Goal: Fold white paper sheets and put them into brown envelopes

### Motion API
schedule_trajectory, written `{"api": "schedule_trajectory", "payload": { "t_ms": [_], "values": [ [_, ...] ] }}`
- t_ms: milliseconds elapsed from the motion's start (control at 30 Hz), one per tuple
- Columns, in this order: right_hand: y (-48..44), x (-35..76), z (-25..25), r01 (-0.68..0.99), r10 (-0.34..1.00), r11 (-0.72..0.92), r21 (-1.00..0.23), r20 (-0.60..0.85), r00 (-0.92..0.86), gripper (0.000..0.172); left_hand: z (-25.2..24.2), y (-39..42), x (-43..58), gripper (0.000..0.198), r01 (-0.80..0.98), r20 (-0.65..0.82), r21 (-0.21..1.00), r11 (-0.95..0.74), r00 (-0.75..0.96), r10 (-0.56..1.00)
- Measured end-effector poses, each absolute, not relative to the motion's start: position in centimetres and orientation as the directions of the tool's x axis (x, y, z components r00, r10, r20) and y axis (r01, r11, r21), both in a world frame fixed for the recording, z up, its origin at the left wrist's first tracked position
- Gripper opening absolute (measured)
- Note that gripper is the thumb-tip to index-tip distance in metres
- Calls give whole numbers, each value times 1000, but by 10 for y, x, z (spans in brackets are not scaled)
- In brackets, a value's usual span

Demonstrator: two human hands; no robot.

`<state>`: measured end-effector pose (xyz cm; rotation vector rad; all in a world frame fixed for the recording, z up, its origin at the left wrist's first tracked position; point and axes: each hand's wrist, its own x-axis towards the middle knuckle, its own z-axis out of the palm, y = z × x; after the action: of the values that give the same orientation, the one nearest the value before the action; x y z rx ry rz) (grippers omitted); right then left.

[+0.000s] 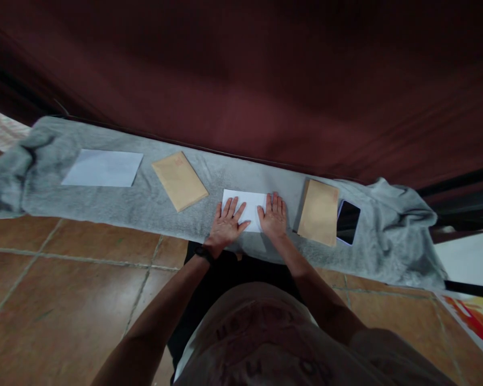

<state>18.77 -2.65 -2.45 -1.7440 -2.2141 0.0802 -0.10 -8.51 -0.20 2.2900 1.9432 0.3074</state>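
A white sheet of paper point(249, 205) lies in front of me on the grey cloth, apparently folded, though its layers are hard to make out. My left hand point(227, 221) rests on its left part, fingers spread, a dark band round the wrist. On its right edge my right hand point(273, 215) lies flat with the fingers stretched out. Both palms cover part of the paper. To the left is a brown envelope point(180, 181), set at a slant. Right of my right hand sits a stack of brown envelopes point(319, 213).
A grey cloth point(116, 206) covers the narrow bench. White paper point(103, 168) lies at its left end. Beside the right-hand envelopes is a phone point(348, 222) with a dark screen. A dark red curtain point(241, 107) hangs behind. Below is a tiled floor point(80, 284).
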Motion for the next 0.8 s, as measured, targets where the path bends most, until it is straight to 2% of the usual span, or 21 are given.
{"api": "schedule_trajectory", "payload": {
  "t_ms": [167, 333, 400, 533, 800],
  "values": [
    [-33, 174, -17, 943, 971, 214, -255, 160, -177, 64, -3, -85, 0, 69, 958, 66, 237, -160, 149, 987],
    [-50, 149, -17, 862, 911, 412, -296, 124, -393, 56, -6, -84, -1, 66, 957, 50, 235, -168, 161, 986],
    [-55, 145, -17, 851, 899, 436, -292, 119, -420, 55, -7, -84, -2, 65, 956, 52, 232, -179, 171, 984],
    [-56, 155, -16, 862, 906, 423, -277, 136, -401, 55, -9, -85, -2, 65, 956, 73, 233, -176, 164, 984],
    [-53, 188, -15, 900, 930, 361, -242, 162, -330, 61, -18, -93, -15, 75, 965, 145, 252, -67, 30, 989]
  ]
}}
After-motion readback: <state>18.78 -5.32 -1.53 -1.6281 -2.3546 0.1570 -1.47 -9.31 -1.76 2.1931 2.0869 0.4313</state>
